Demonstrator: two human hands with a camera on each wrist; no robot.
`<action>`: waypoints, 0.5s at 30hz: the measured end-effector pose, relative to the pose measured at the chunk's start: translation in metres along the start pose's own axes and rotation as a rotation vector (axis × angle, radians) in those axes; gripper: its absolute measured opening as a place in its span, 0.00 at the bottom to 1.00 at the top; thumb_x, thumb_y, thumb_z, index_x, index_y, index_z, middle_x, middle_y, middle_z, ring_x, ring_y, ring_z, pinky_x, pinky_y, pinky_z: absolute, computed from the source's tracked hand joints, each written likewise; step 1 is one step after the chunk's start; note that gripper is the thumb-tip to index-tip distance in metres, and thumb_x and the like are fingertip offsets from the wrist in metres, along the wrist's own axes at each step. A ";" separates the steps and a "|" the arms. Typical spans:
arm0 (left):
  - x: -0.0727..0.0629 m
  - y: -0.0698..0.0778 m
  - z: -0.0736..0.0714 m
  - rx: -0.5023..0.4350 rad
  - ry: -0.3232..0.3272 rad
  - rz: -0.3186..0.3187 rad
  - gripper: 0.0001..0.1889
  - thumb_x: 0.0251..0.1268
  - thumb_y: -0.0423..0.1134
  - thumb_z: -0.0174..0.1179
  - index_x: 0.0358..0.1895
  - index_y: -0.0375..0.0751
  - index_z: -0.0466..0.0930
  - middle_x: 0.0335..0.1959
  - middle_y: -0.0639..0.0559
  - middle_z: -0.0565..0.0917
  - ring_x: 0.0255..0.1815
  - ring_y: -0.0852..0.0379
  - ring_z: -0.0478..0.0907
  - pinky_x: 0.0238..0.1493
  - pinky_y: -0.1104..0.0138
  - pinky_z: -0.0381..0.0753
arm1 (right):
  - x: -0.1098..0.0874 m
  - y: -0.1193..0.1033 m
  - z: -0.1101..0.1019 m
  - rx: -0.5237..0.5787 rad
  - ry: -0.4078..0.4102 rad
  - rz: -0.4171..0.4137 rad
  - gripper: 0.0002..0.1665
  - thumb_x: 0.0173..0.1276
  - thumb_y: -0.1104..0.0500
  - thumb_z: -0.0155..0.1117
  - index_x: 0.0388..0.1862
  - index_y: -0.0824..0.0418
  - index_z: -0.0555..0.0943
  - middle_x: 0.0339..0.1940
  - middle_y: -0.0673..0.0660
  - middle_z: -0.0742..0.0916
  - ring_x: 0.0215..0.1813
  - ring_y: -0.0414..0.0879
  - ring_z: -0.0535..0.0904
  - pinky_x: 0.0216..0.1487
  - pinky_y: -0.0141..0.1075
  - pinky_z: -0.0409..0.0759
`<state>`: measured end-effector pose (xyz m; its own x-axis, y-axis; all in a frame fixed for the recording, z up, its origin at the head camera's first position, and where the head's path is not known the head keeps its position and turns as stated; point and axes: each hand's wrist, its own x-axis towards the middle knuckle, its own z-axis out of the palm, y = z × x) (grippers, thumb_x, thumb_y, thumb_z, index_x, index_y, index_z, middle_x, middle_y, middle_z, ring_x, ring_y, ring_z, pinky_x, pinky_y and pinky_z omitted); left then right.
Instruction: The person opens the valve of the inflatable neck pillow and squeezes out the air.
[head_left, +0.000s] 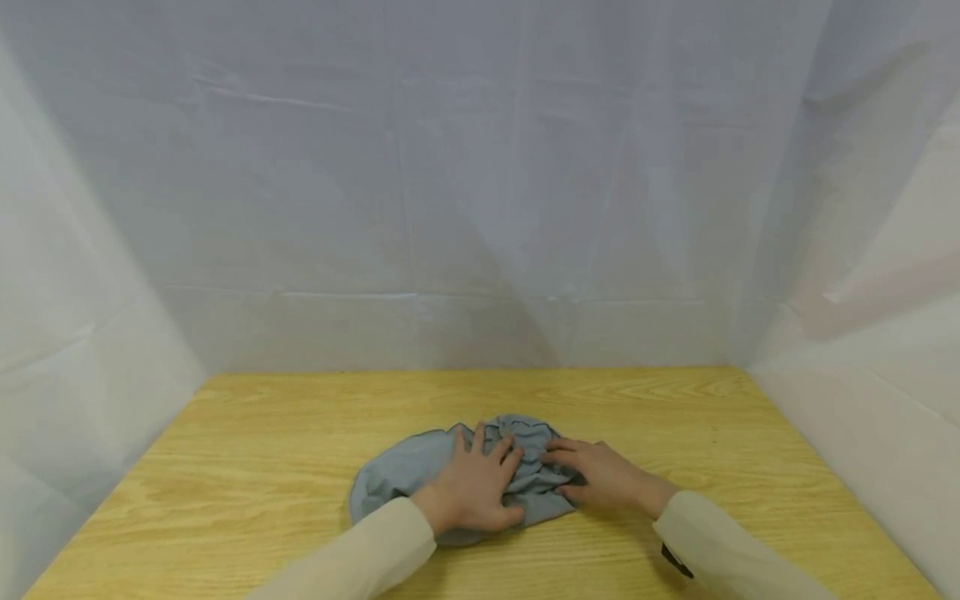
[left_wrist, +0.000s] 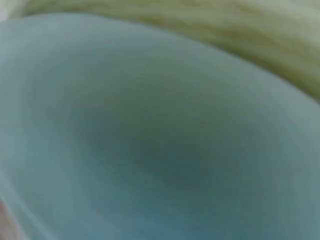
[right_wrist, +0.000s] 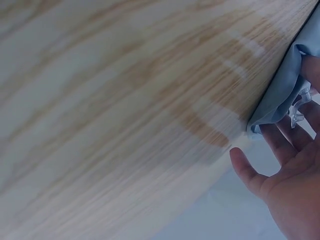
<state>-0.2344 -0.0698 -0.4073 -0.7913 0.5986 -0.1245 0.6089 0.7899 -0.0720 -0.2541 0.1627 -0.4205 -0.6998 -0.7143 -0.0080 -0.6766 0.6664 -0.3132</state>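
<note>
A blue-grey piece of fabric [head_left: 405, 467], rounded on its left and gathered into wrinkles on its right, lies on the wooden table. On its middle rests my left hand [head_left: 476, 487], fingers spread. My right hand [head_left: 603, 477] touches the fabric's right edge. Seen from the right wrist, the right hand [right_wrist: 295, 185] has its thumb apart from the fabric [right_wrist: 282, 95], while other fingertips reach in at the fabric's edge. A small clear plastic piece [right_wrist: 296, 110] shows beside those fingers. Blurred fabric [left_wrist: 160, 125] fills most of the left wrist view.
The light wooden table [head_left: 262, 467] extends around the fabric on all sides. White sheeting hangs behind it [head_left: 450, 208] and along the left and right sides. A dark band [head_left: 677, 560] shows under the right sleeve [head_left: 727, 542].
</note>
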 end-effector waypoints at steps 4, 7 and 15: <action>0.001 0.005 0.002 -0.015 0.012 -0.025 0.50 0.49 0.80 0.31 0.71 0.50 0.54 0.71 0.47 0.56 0.70 0.30 0.47 0.59 0.32 0.49 | 0.000 -0.001 0.000 -0.005 0.007 0.001 0.27 0.64 0.51 0.59 0.61 0.56 0.72 0.64 0.58 0.72 0.63 0.56 0.70 0.53 0.57 0.70; 0.001 0.008 0.007 0.028 0.035 -0.033 0.50 0.49 0.81 0.28 0.71 0.51 0.54 0.71 0.46 0.57 0.69 0.29 0.48 0.58 0.31 0.49 | -0.001 -0.002 -0.002 -0.016 0.012 -0.004 0.27 0.64 0.51 0.59 0.61 0.57 0.72 0.64 0.59 0.72 0.62 0.56 0.70 0.53 0.57 0.70; 0.001 0.013 0.011 0.110 0.047 -0.028 0.41 0.59 0.73 0.30 0.70 0.53 0.55 0.70 0.44 0.58 0.67 0.26 0.49 0.56 0.31 0.53 | -0.001 -0.003 -0.002 -0.015 0.018 -0.003 0.27 0.64 0.50 0.59 0.61 0.57 0.72 0.64 0.59 0.72 0.62 0.57 0.70 0.53 0.58 0.70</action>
<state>-0.2268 -0.0602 -0.4197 -0.8082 0.5842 -0.0741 0.5869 0.7887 -0.1829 -0.2518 0.1625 -0.4176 -0.7017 -0.7124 0.0101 -0.6820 0.6675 -0.2990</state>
